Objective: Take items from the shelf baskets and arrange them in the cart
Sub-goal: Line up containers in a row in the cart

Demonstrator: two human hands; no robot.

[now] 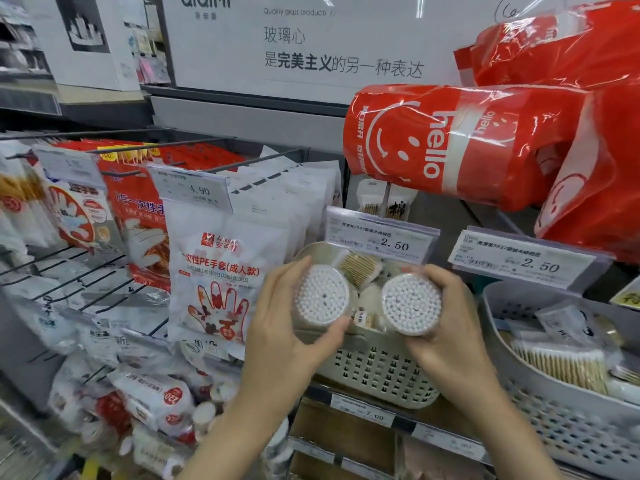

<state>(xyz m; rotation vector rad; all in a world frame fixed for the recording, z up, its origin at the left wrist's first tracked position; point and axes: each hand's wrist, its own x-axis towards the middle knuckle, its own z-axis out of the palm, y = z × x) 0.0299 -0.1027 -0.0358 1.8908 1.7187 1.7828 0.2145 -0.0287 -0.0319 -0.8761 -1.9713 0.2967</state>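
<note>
From the head camera I see both of my hands raised in front of the shelf, each wrapped around a round tub of cotton swabs. My left hand comes in from seven o'clock, fingers curled over the top and far side of the left tub, thumb tucked under its lower edge. My right hand comes in from five o'clock and grips the right tub the same way, thumb along the bottom rim. Both hands are closed firmly on their tubs.

Each tub has its round end turned toward me, so I look straight at the white swab tips; the long axis runs away from me, toward the shelf. The two tubs sit side by side, near each other but apart, just above the front rim of a cream basket with a perforated wall.

Inside that basket, between and behind the tubs, lie more swab packs. A price tag reading 2.50 stands at twelve o'clock from the tubs. At three o'clock is a grey basket holding flat swab packs, with a second 2.50 tag above it. At nine o'clock hangs a white glove packet printed with a hand. Red bags marked "hello" fill the two o'clock corner.
</note>
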